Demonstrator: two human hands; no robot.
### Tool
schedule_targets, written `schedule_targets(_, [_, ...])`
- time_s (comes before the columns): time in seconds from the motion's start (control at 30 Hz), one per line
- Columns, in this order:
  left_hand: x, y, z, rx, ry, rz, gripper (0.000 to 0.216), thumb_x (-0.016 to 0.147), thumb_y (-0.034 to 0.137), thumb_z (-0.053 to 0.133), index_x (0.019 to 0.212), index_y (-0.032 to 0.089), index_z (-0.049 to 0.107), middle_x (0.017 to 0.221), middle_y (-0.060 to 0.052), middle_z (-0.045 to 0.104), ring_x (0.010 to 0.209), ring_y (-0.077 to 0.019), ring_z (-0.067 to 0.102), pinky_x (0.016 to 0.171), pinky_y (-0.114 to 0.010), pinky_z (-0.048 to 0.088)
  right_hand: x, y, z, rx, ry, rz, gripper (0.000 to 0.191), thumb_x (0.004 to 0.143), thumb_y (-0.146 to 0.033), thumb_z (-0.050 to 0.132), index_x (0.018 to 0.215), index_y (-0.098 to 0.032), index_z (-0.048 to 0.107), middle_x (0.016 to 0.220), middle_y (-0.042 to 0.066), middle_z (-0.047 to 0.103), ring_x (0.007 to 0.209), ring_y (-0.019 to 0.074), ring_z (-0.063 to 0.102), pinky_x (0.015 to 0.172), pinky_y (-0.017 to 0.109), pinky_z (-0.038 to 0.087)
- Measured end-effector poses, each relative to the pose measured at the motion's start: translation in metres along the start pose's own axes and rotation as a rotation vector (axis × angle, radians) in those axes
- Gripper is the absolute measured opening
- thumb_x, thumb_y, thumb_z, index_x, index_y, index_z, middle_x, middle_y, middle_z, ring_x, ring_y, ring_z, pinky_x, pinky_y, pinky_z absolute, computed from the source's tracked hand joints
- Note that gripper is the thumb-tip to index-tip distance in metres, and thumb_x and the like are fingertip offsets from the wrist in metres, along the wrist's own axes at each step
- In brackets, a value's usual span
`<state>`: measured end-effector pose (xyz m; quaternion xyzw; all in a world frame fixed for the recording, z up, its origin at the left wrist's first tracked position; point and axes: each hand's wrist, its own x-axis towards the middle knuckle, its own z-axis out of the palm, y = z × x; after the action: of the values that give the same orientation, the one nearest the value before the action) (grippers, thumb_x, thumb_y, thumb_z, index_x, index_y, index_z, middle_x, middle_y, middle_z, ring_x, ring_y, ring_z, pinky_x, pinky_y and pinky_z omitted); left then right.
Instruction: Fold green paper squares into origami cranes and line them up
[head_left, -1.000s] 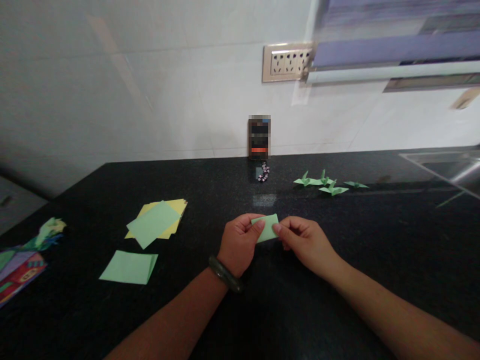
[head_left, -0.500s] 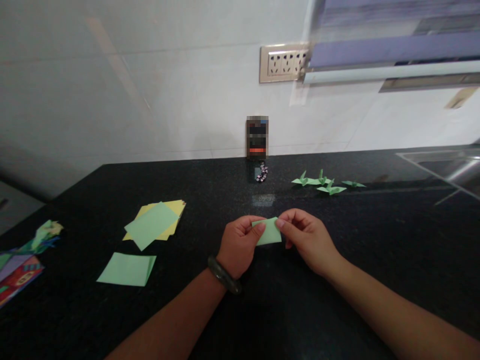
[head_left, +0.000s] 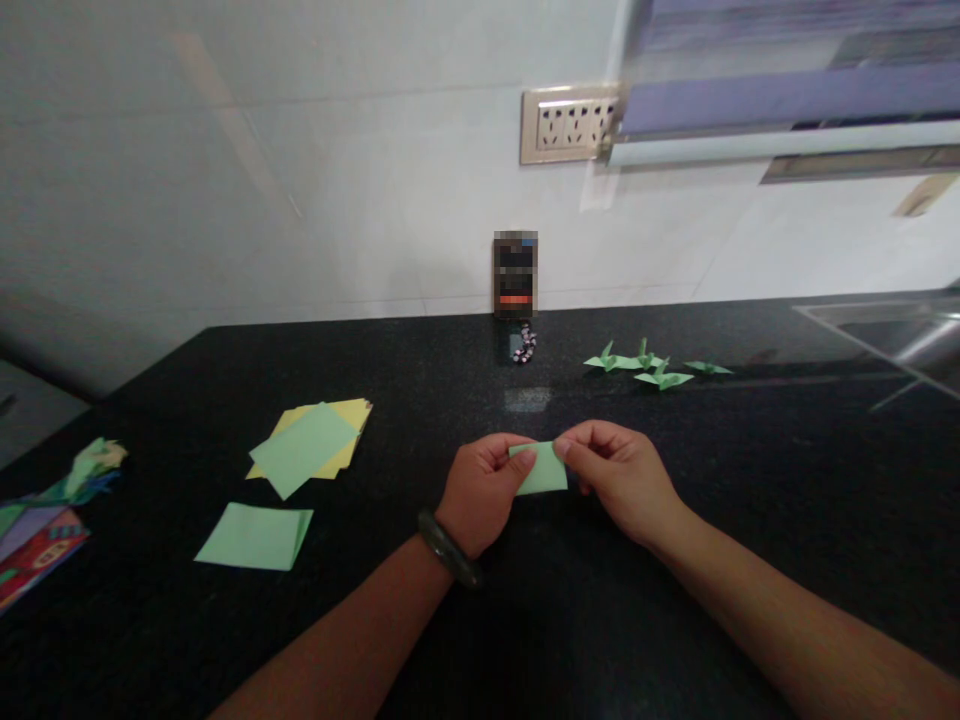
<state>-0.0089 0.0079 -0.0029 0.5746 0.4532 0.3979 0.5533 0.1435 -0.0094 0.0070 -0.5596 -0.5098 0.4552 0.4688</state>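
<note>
Over the black countertop [head_left: 750,480], near its front middle: left hand [head_left: 480,492] and right hand [head_left: 621,478], each pinched shut on one end of a small folded green paper [head_left: 541,472]. Likely risk: uneven pull or slipping fingertips, hence a skewed crease or a tear.

No readable text — phone [head_left: 516,274] screen blurred, packet [head_left: 37,550] print illegible

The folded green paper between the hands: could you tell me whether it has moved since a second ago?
Yes, slightly: the folded green paper sits lower and rightward, judged against the dark box.
</note>
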Motion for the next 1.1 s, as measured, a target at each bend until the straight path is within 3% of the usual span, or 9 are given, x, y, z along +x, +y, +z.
schedule_targets(0.1, [0.000, -0.001, 0.000, 0.066, -0.033, 0.015, 0.024, 0.073, 0.032, 0.058, 0.082, 0.012, 0.067, 0.067, -0.004, 0.065, 0.058, -0.0126, 0.055, 0.054, -0.023, 0.042, 0.000, 0.000, -0.003, -0.054, -0.043, -0.015, 0.020, 0.070, -0.033, 0.059, 0.063, -0.014, 0.058, 0.048, -0.004, 0.047, 0.041, 0.0055, 0.037, 0.039, 0.019, 0.028])
schedule_targets(0.27, [-0.001, 0.001, -0.003, 0.321, -0.062, 0.188, 0.017, 0.074, 0.029, 0.057, 0.074, 0.016, 0.068, 0.071, -0.004, 0.066, 0.066, -0.0148, 0.058, 0.061, -0.025, 0.043, 0.002, 0.001, -0.004, -0.121, -0.178, -0.018, 0.018, 0.070, -0.030, 0.058, 0.063, -0.014, 0.061, 0.051, -0.002, 0.052, 0.043, 0.0062, 0.040, 0.040, 0.019, 0.029])
schedule_targets(0.4, [-0.001, 0.003, -0.005, 0.384, -0.056, 0.195, 0.017, 0.074, 0.027, 0.055, 0.069, 0.016, 0.068, 0.066, -0.003, 0.065, 0.062, -0.0144, 0.056, 0.059, -0.025, 0.041, 0.002, 0.002, -0.003, -0.106, -0.190, 0.006, 0.018, 0.071, -0.031, 0.058, 0.065, -0.014, 0.062, 0.051, -0.003, 0.051, 0.041, 0.0051, 0.037, 0.037, 0.018, 0.026])
schedule_targets(0.8, [0.001, 0.006, -0.007, 0.269, -0.078, 0.132, 0.018, 0.073, 0.029, 0.055, 0.068, 0.014, 0.064, 0.062, -0.002, 0.060, 0.058, -0.0121, 0.051, 0.054, -0.023, 0.039, 0.002, 0.000, -0.004, -0.103, -0.245, 0.073, 0.020, 0.069, -0.032, 0.061, 0.060, -0.014, 0.060, 0.049, -0.004, 0.049, 0.041, 0.0047, 0.036, 0.037, 0.018, 0.025])
schedule_targets(0.97, [0.004, 0.008, -0.012, 0.057, -0.084, -0.005, 0.018, 0.070, 0.030, 0.058, 0.068, 0.013, 0.061, 0.059, -0.001, 0.056, 0.053, -0.0095, 0.046, 0.051, -0.022, 0.036, 0.003, -0.006, -0.011, -0.094, -0.205, -0.036, 0.017, 0.074, -0.029, 0.054, 0.078, -0.016, 0.064, 0.055, -0.003, 0.051, 0.044, 0.0057, 0.039, 0.040, 0.018, 0.030])
schedule_targets(1.1, [0.006, 0.008, -0.016, -0.073, -0.093, -0.058, 0.020, 0.066, 0.032, 0.063, 0.067, 0.012, 0.060, 0.058, 0.001, 0.055, 0.052, -0.0082, 0.045, 0.050, -0.021, 0.035, 0.000, -0.010, -0.018, -0.167, -0.388, -0.074, 0.014, 0.073, -0.023, 0.052, 0.080, -0.017, 0.064, 0.053, -0.004, 0.048, 0.045, 0.0065, 0.037, 0.042, 0.019, 0.030])
